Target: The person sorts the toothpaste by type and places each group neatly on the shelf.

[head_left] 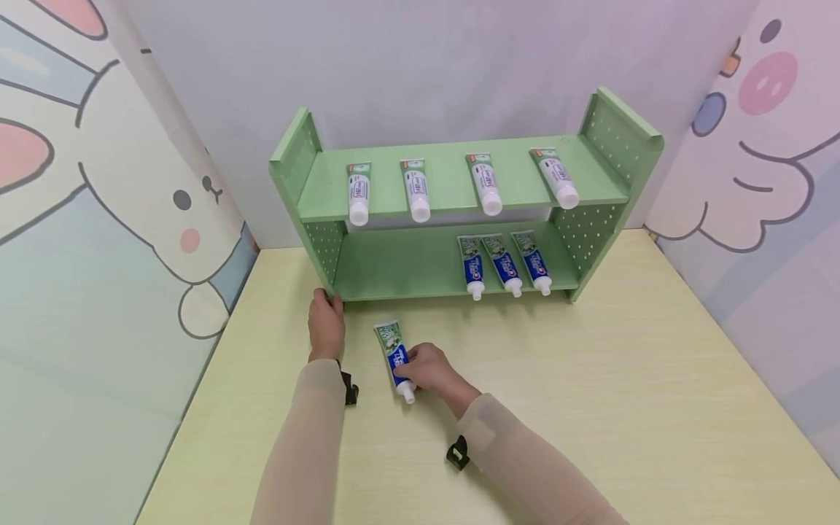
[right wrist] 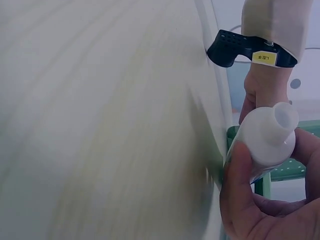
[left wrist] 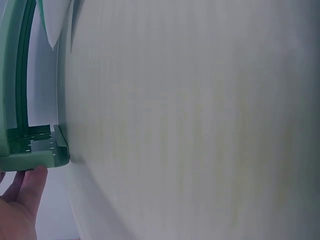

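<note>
A toothpaste tube, blue and green with a white cap, is in my right hand, thumb across its front and fingers behind. Its capped end points toward me; in the right wrist view the white cap is seen close up. My left hand touches the lower left front corner of a green two-tier shelf. In the left wrist view, the thumb lies against the outer face of the shelf's side panel.
Several white-capped toothpaste tubes lie spaced out on the upper tier. Three blue-and-green tubes lie on the right part of the lower tier. The shelf stands at the back of a pale wooden table, between walls with cartoon animals.
</note>
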Available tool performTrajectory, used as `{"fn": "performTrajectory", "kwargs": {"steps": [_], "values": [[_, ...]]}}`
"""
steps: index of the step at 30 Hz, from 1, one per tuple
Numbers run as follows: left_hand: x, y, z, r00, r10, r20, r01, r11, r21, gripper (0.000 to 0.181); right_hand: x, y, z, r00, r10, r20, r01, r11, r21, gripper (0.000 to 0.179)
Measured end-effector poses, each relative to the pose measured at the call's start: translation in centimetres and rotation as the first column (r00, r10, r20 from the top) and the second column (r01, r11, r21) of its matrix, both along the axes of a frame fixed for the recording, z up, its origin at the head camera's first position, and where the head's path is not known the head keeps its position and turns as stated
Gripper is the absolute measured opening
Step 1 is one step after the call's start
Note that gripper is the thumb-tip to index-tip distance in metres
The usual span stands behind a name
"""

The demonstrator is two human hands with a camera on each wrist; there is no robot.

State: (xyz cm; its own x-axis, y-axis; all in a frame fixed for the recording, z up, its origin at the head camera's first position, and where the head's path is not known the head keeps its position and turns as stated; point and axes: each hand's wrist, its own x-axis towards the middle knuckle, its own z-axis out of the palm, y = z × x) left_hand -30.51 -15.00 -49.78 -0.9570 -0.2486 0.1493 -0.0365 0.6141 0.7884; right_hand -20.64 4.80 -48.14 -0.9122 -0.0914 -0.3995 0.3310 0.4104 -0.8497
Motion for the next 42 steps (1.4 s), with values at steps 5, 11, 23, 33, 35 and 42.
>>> {"fn": "performTrajectory", "kwargs": {"steps": [5,11,23,33,35,42], "values": [[0.0,0.0,0.0,1.000,-0.002,-0.004,0.002,1.000,-0.002,0.031,0.1,0.2,0.3,1.000,0.002,-0.003,-0.002,1.000,0.002,0.037],[0.1,0.0,0.0,1.000,-0.004,-0.018,0.004,1.000,-0.006,0.031,0.1,0.4,0.6,1.000,0.023,-0.009,-0.023,1.000,-0.002,0.039],[0.0,-0.1,-0.1,1.000,-0.005,-0.015,0.005,1.000,-0.008,0.031,0.4,0.6,1.6,0.999,0.043,-0.034,-0.044,0.999,-0.030,0.043],[-0.1,-0.1,-0.1,1.000,-0.003,-0.015,0.003,1.000,-0.003,0.028,0.5,0.7,2.7,0.999,0.040,-0.032,-0.041,0.998,-0.041,0.045],[-0.1,-0.1,-0.1,1.000,-0.003,-0.013,0.003,1.000,-0.002,0.027,0.5,0.7,2.9,0.999,0.037,-0.034,-0.039,0.998,-0.046,0.045],[0.0,-0.1,-0.1,1.000,-0.003,-0.006,0.003,1.000,0.004,0.028,0.4,0.8,3.1,0.999,0.030,-0.036,-0.032,0.998,-0.056,0.044]]}}
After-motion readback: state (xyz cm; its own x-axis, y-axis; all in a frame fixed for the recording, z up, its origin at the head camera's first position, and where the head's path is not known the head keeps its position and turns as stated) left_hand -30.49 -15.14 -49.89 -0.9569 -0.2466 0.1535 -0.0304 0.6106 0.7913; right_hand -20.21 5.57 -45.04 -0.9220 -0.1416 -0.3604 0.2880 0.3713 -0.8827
